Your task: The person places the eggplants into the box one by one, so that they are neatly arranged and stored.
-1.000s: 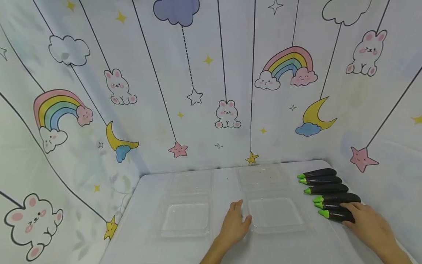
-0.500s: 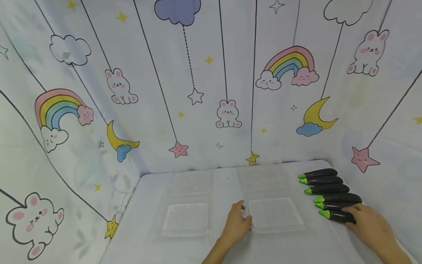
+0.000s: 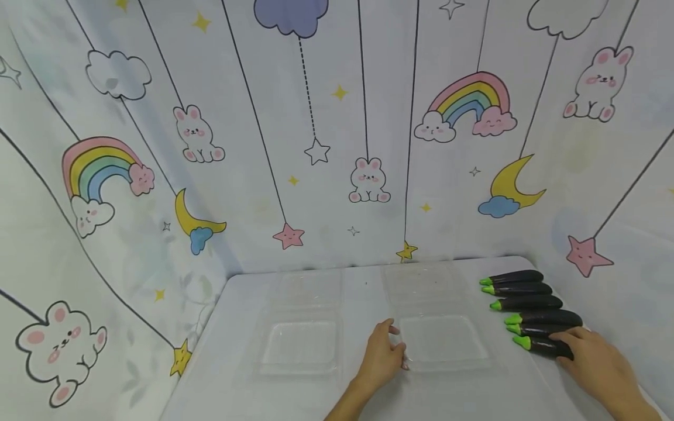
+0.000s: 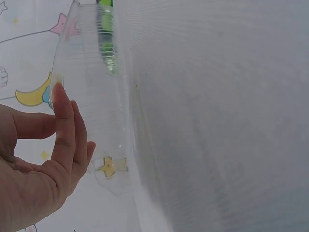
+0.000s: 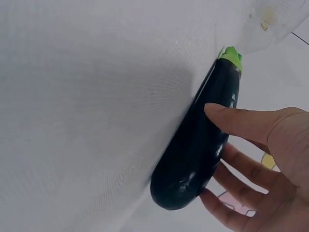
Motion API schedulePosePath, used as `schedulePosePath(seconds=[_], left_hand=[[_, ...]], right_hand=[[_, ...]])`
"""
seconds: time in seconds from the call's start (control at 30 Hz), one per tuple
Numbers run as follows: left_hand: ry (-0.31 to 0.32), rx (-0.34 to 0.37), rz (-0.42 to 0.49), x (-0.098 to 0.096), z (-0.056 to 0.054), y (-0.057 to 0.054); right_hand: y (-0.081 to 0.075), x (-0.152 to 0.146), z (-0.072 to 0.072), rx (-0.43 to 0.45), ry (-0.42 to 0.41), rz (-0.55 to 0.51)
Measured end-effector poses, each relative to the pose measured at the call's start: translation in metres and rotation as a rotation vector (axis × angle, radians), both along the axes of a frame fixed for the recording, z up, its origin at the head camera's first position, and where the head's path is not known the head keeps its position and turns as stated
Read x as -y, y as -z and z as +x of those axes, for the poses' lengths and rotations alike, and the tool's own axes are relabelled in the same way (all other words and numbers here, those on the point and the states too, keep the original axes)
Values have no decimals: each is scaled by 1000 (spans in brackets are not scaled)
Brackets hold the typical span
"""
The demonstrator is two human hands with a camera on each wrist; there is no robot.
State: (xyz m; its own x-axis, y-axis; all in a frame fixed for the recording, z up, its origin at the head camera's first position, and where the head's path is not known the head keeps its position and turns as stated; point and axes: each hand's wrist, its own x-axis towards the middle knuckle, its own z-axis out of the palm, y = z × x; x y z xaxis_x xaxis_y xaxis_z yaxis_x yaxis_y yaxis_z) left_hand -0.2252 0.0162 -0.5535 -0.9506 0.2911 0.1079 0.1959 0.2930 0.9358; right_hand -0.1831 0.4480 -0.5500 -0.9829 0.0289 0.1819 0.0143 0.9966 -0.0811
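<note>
White before anything else: facing a curtain (image 3: 326, 202) printed with rabbits, stars and rainbows, and looking down beneath it onto a pale table (image 3: 453, 400). Seeing on that a left box (image 3: 300, 371) and a right box (image 3: 447, 367), both of clear plastic, each with a flatter part behind (possibly a lid, too see-through to be sure).

Bending the left hand (image 3: 379, 354) at the near side of the right box, thumb drawn in close to the forefinger beside the rim; not managing to tell pinching from mere touching. Gripping the nearest eggplant (image 3: 542, 346) with the right hand (image 3: 600, 362), thumb and fingers on opposite sides, opened no wider than its body.

Finding that eggplant resting at the table's right, with five more eggplants (image 3: 526, 303) lying beyond it. Changing little over the last second: shifting the head view slightly, curling the left fingertips a touch more, keeping the right hold. Judging the work, then, to be sitting at the grasp, perhaps steadying the box meanwhile. Noticing last, and smallest, the green end (image 5: 231, 58) pointing toward the boxes.
</note>
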Motion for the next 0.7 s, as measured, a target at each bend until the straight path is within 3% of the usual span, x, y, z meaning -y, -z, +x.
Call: schedulePosePath(seconds=[0.33,0.7], left_hand=[[-13,-21,-37,1,1,-2],[-13,-20,-18,1,1,-6]], right_hand=[[-2,0,-1,15,10,-13],[-14,3,-2,-67,-39,-18]])
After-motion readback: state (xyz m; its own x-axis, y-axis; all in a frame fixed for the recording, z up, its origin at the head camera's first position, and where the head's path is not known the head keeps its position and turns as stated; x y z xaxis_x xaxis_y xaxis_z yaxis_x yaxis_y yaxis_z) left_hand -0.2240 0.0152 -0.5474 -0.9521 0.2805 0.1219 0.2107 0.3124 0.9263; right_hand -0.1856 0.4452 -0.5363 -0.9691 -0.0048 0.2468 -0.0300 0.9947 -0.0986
